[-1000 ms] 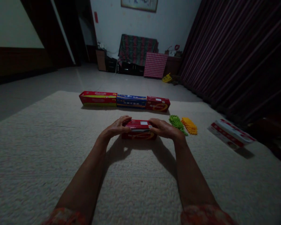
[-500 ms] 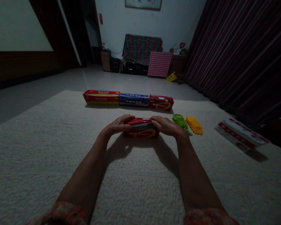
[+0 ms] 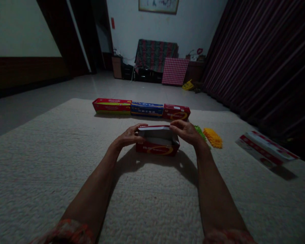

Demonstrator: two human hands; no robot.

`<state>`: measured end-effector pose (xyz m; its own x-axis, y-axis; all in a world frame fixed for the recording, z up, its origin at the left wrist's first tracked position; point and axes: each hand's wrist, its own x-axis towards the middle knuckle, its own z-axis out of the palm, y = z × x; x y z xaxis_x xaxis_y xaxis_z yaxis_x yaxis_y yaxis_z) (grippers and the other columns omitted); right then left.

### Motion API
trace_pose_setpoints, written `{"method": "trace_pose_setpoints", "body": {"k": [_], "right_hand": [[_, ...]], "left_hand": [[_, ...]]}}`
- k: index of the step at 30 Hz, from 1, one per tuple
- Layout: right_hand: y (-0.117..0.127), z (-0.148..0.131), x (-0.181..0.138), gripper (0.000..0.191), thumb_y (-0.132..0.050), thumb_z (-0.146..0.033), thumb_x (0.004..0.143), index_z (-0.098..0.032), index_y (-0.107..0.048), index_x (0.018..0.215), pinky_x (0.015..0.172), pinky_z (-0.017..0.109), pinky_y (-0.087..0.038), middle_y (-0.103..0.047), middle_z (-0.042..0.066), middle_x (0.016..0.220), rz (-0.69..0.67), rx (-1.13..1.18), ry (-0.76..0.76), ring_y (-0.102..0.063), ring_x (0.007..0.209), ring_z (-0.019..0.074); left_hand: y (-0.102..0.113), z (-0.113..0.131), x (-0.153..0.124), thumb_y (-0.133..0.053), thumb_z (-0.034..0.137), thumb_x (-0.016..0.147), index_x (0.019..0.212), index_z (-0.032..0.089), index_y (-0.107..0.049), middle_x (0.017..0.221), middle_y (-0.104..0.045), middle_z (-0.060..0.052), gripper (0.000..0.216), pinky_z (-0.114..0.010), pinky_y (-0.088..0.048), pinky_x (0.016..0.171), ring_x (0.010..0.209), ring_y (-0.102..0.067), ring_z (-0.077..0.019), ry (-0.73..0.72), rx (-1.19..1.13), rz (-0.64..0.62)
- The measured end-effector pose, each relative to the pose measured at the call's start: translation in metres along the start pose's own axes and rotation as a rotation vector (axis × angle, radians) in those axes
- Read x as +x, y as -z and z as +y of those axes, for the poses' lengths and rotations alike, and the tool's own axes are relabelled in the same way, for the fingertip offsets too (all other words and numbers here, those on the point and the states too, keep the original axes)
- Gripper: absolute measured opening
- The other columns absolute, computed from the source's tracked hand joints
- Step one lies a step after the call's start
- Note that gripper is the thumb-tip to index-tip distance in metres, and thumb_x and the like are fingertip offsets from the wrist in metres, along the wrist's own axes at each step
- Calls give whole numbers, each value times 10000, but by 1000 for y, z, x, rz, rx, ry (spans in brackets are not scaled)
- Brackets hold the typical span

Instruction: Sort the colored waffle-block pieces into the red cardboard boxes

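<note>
A small red cardboard box (image 3: 156,149) with a yellow swoosh stands on the pale quilted mat in front of me. Its lid flap is lifted at the back, and the grey inside shows, with no contents that I can make out. My left hand (image 3: 130,137) is closed on the box's left end, thumb over the rim and fingers along the flap. At the flap's right corner, my right hand (image 3: 185,131) pinches the edge between thumb and fingers. Just beyond my right hand lie a green chenille cloth (image 3: 200,131), partly hidden, and a yellow chenille cloth (image 3: 212,137).
Behind the box, a row holds a red and green box (image 3: 113,106), a blue box (image 3: 146,109) and another red box (image 3: 176,112). A white and red carton (image 3: 266,149) lies to the right on the mat (image 3: 152,196). Purple curtains (image 3: 246,61) hang at the right.
The box's lid flap has gone from nearly closed to raised, baring the inside. My right hand has moved up and slightly right with the flap's corner. The view has shifted a little.
</note>
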<state>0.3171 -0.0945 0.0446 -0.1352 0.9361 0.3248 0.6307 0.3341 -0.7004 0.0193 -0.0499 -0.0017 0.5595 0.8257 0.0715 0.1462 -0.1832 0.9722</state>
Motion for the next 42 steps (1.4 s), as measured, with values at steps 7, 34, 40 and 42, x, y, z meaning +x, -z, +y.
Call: {"method": "trace_pose_setpoints", "body": {"k": [7, 34, 40, 42], "right_hand": [[-14, 5, 8, 439, -619, -493, 835, -156, -694, 1106, 816, 388, -536, -736, 120, 1047, 263, -45, -61, -660, 914, 247], [-18, -17, 2, 263, -526, -362, 951, -230, -752, 933, 766, 345, -475, -757, 85, 914, -54, -584, -94, -666, 833, 229], [-9, -24, -7, 481, -744, -355, 779, -194, -685, 1228, 899, 379, -517, -700, 144, 1232, -255, -487, -103, -658, 1087, 303], [-6, -28, -8, 504, -720, -261, 764, -189, -671, 1260, 903, 396, -526, -710, 143, 1215, -314, -487, -119, -666, 1070, 311]], "left_hand": [[-5, -2, 4, -727, 433, 781, 1489, 203, -405, 1252, -660, -160, 811, -428, -554, 909, 1104, -645, -284, -162, -49, 103], [-8, 9, 4, -660, 169, 766, 1019, 247, -746, 1229, -721, -60, 279, -524, -499, 1044, 1171, -645, -270, -426, 714, 200], [-2, 10, 4, -498, 121, 800, 1010, 205, -766, 1177, -746, -74, 351, -434, -535, 1015, 1104, -682, -229, -398, 632, 207], [3, 10, 3, -473, 106, 782, 1010, 195, -769, 1163, -751, -74, 384, -424, -529, 1029, 1104, -683, -225, -411, 622, 212]]}}
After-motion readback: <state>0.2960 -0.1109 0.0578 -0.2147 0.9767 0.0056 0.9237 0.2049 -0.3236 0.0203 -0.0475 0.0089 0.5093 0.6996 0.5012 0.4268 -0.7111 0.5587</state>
